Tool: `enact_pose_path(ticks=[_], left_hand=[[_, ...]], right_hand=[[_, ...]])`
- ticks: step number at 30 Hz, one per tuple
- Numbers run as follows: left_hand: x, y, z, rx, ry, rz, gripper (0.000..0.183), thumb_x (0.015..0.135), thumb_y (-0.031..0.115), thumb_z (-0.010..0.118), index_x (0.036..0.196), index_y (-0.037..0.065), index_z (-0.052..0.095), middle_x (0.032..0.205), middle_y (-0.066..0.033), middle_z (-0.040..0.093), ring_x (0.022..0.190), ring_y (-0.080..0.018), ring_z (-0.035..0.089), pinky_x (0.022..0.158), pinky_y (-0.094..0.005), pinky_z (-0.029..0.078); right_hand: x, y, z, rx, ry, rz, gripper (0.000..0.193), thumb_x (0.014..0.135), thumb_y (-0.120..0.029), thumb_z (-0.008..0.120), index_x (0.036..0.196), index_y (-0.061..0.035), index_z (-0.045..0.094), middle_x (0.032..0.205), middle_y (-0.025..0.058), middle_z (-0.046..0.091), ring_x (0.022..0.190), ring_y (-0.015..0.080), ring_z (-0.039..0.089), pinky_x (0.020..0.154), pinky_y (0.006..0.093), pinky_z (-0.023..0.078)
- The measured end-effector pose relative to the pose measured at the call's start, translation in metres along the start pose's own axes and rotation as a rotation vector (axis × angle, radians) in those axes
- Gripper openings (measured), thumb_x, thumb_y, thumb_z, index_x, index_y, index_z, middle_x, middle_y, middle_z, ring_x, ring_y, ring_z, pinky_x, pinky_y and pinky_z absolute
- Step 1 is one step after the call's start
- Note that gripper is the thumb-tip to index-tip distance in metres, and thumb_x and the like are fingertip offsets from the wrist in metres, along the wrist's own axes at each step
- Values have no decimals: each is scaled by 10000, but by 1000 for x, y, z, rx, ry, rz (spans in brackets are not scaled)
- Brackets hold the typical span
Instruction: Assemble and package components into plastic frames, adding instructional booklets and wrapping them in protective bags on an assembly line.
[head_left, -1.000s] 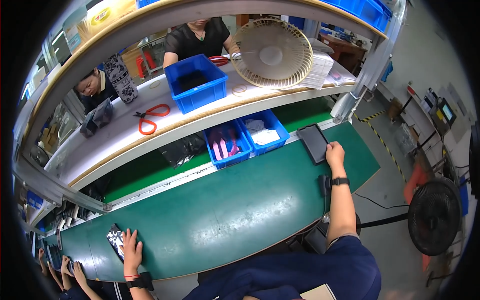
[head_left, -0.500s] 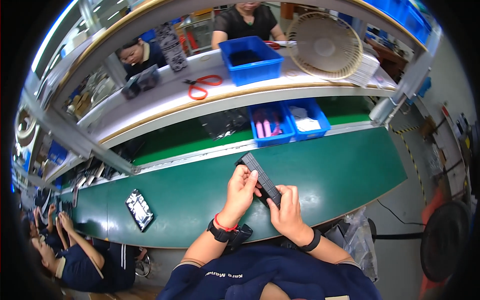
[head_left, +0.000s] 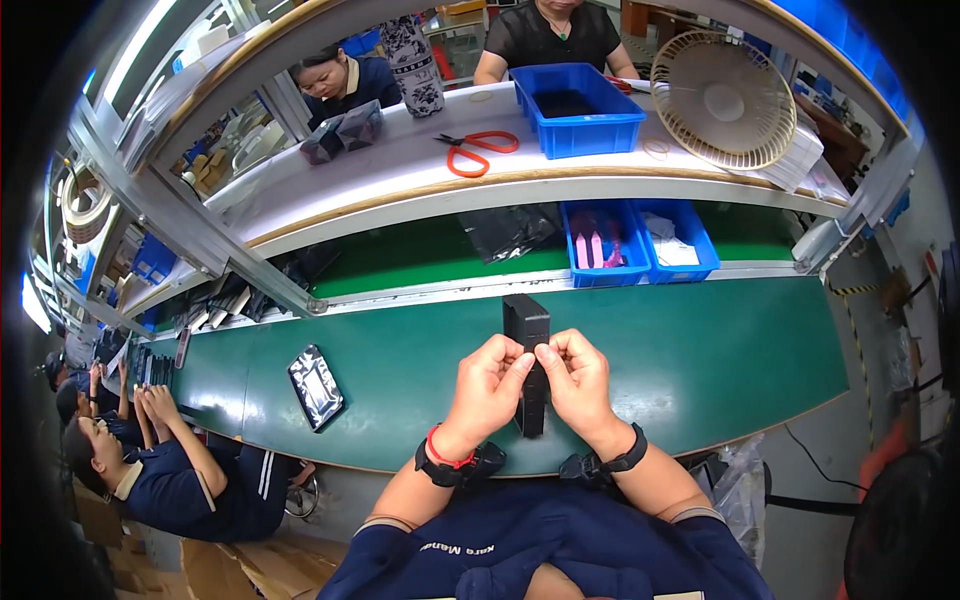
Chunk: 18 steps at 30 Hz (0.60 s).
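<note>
Both hands hold a black rectangular case-like piece (head_left: 526,320) above the green table, turned so that a narrow side faces me. My left hand (head_left: 487,388) grips its left side, thumb and fingertips pinched near the middle. From the other side my right hand (head_left: 578,382) closes on it, its thumb almost meeting the left thumb. The fingers cover the piece's midsection, and its exact kind does not show. To the left on the tabletop lies a flat case (head_left: 316,388) with a black-and-white pattern.
Blue bins (head_left: 607,272) with pink and white items sit at the table's far edge. The shelf above holds red-handled scissors (head_left: 470,158), a blue tub (head_left: 590,142) and a round fan cover (head_left: 765,130). Co-workers sit at the left (head_left: 190,490) and behind the shelf.
The black piece has turned from a slanted position, ribbed face showing, to nearly upright with its narrow side toward me. My right hand has moved up along it, beside the left. The view has shifted.
</note>
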<state>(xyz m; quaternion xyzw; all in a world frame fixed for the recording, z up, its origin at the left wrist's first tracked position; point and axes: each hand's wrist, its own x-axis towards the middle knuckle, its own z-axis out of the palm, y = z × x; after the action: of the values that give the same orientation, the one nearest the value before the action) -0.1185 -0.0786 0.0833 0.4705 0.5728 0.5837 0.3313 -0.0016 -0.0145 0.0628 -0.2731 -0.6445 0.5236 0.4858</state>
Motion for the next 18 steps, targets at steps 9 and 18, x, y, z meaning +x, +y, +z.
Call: enact_pose_path(ticks=[9,18], left_hand=[[5,17,-69,562,340,-36,131,844,65,616,757,-18,564,593,-45,583,528,-77,532,499,-228,423],[7,-9,0,317,-121,-20,249,861,196,617,727,-4,551,595,-98,523,521,-123,459,477,-284,390]], right_hand=[[7,20,-34,376,113,329,130,917,-157,556,828,-63,539,662,-30,508,551,32,466,497,182,389],[-11,22,-17,171,-94,301,110,922,-115,518,840,-47,545,678,-18,519,511,40,455,453,199,372]])
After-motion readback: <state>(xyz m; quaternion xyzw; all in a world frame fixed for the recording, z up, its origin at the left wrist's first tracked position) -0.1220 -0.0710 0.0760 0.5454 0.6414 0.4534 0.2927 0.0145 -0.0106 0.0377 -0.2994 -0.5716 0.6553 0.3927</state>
